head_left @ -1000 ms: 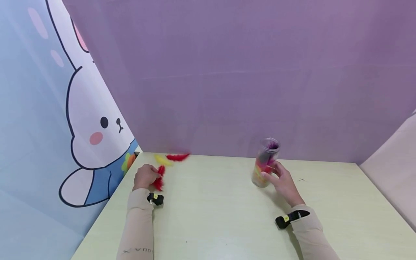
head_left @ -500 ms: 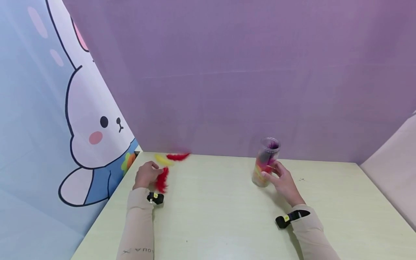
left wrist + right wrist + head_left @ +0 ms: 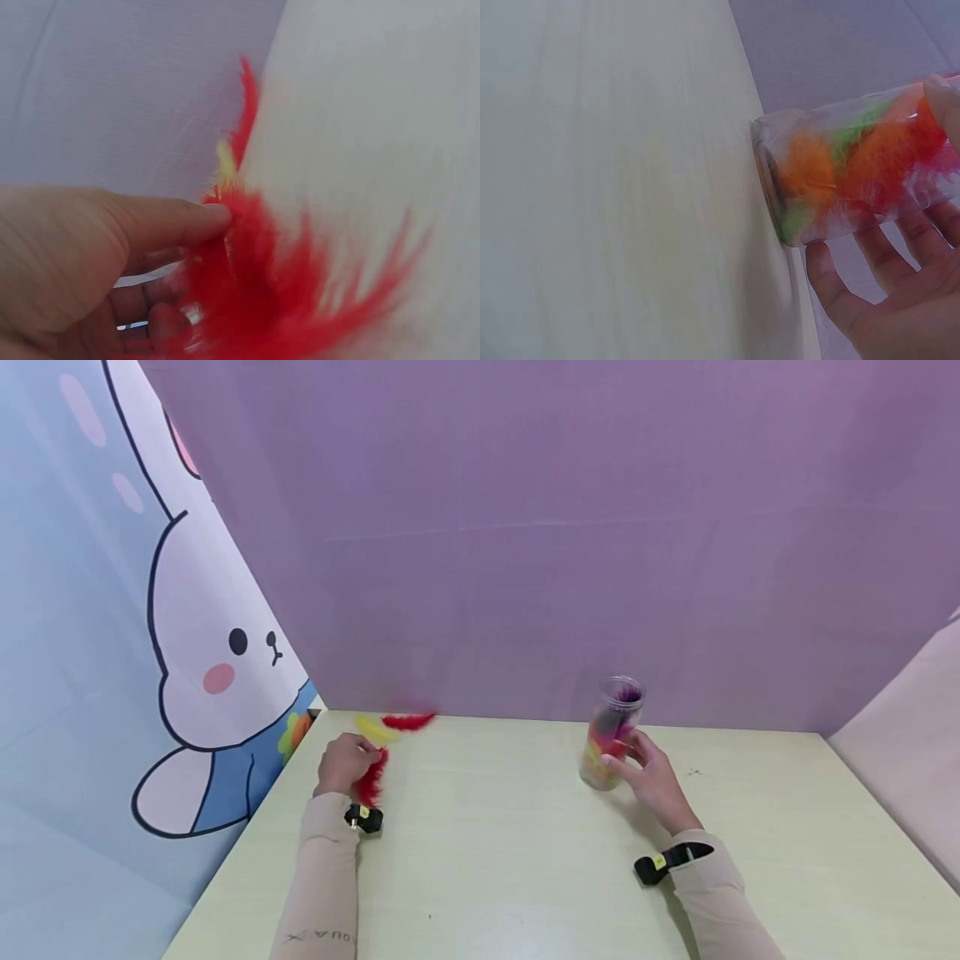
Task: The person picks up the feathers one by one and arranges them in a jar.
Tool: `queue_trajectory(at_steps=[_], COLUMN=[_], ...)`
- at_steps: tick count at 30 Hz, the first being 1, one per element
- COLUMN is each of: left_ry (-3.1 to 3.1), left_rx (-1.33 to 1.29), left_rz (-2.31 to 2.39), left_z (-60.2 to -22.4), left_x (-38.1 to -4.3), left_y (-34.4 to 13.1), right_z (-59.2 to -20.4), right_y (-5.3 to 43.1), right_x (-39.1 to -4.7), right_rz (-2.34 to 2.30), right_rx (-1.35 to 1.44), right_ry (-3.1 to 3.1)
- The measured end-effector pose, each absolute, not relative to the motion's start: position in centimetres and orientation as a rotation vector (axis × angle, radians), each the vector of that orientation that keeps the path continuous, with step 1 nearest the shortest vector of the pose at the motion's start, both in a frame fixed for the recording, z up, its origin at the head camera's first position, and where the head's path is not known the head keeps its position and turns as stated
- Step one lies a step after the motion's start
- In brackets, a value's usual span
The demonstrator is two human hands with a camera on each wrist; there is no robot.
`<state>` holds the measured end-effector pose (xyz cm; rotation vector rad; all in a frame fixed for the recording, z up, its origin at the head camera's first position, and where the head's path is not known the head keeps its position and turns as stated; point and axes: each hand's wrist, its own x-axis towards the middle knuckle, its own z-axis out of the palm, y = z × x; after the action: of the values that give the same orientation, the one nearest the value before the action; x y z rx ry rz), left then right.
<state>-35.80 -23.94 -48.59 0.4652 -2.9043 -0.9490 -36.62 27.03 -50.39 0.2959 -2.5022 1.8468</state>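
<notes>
My left hand [image 3: 345,764] pinches a fluffy red feather [image 3: 371,783] between thumb and fingers over the left part of the table. In the left wrist view this feather [image 3: 262,285] fans out below the thumb, somewhat blurred. Just beyond that hand lie a yellow feather [image 3: 372,728] and a second red feather [image 3: 408,722]. My right hand [image 3: 654,781] holds a clear plastic jar [image 3: 600,758], thumb on one side and fingers on the other. Through its wall in the right wrist view show orange feathers [image 3: 810,169], with green and red ones around them; the jar's mouth has no lid.
The pale wooden table [image 3: 480,852] reaches back to a purple cloth backdrop [image 3: 510,568]. On the left hangs a light blue cloth with a cartoon rabbit [image 3: 217,635]. A pale cloth [image 3: 907,727] borders the right side. Each wrist wears a small black camera.
My left hand has shifted slightly to the right with the red feather in its fingers. The right hand and the jar stay where they were.
</notes>
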Motion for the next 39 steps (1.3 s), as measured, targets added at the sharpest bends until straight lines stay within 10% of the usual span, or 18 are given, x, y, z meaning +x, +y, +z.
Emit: queue_trajectory(at_steps=[39], left_ry=[-2.410], left_rx=[0.218], left_rz=[-1.481], left_z=[-44.5], left_x=[-36.3], left_y=[-19.3], right_z=[-50.4], right_y=[26.8], right_x=[-36.7], right_rz=[1.834], right_rx=[0.306], right_ry=[-2.514])
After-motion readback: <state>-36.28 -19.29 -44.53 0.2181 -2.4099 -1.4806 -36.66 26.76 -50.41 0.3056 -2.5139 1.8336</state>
